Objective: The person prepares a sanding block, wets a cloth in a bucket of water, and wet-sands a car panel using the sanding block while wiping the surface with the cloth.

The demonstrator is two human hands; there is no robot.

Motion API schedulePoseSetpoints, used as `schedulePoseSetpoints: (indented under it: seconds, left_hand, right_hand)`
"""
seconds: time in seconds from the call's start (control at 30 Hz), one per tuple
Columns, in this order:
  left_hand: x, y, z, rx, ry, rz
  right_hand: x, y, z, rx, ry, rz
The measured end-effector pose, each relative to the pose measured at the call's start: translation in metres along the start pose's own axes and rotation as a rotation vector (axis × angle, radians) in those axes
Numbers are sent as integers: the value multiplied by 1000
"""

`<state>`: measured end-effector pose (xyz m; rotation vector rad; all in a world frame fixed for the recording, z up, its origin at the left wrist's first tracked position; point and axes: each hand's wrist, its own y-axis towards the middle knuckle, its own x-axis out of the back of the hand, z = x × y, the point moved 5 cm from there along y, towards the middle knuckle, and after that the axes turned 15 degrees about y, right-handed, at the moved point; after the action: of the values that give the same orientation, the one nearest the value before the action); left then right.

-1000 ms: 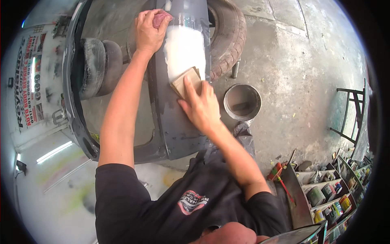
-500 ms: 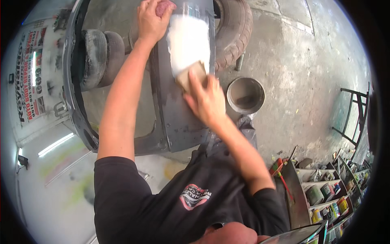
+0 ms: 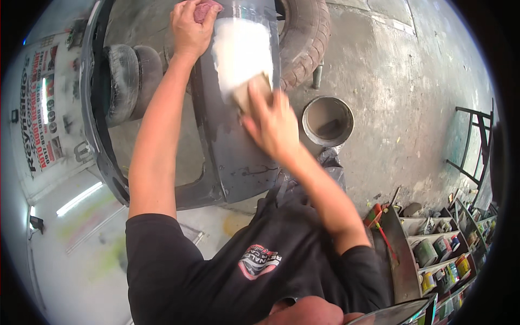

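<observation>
A grey panel (image 3: 227, 151) stretches before me, sitting higher in view than a second ago. A tyre (image 3: 311, 40) lies along its right edge. A white patch (image 3: 242, 46) covers its upper part. A bucket (image 3: 352, 127) of murky liquid stands on the floor to the right. My right hand (image 3: 279, 127), blurred, grips a tan block (image 3: 242, 96), fingers over it, thumb alongside; the block has slid slightly right along the patch's lower edge. My left hand (image 3: 190, 30) stays curled around a pink sponge (image 3: 206, 10) beside the patch's upper left.
</observation>
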<state>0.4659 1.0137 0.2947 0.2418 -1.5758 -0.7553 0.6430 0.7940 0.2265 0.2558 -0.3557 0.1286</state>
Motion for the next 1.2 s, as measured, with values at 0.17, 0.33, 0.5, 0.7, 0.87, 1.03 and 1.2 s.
schedulePoseSetpoints:
  seconds: [0.17, 0.33, 0.5, 0.7, 0.87, 1.03, 1.2]
  left_hand:
    - [-23, 7, -3, -32, -63, 39]
    - [-17, -15, 17, 76, 5, 50]
    - [-1, 7, -13, -12, -9, -21]
    - [-25, -5, 7, 23, -76, 31]
    - [-14, -5, 12, 11, -14, 4]
    - [-19, 8, -5, -40, -56, 30]
    - [-21, -9, 17, 2, -35, 38]
  right_hand:
    - [31, 131, -66, -237, 47, -184]
    - [-8, 6, -10, -83, 25, -15]
    - [6, 38, -24, -68, -8, -81]
    - [12, 123, -69, -261, 82, -191]
    - [-5, -42, -20, -26, 96, -125]
    - [23, 92, -57, -133, 107, -191]
    - [3, 89, -56, -96, 105, -190]
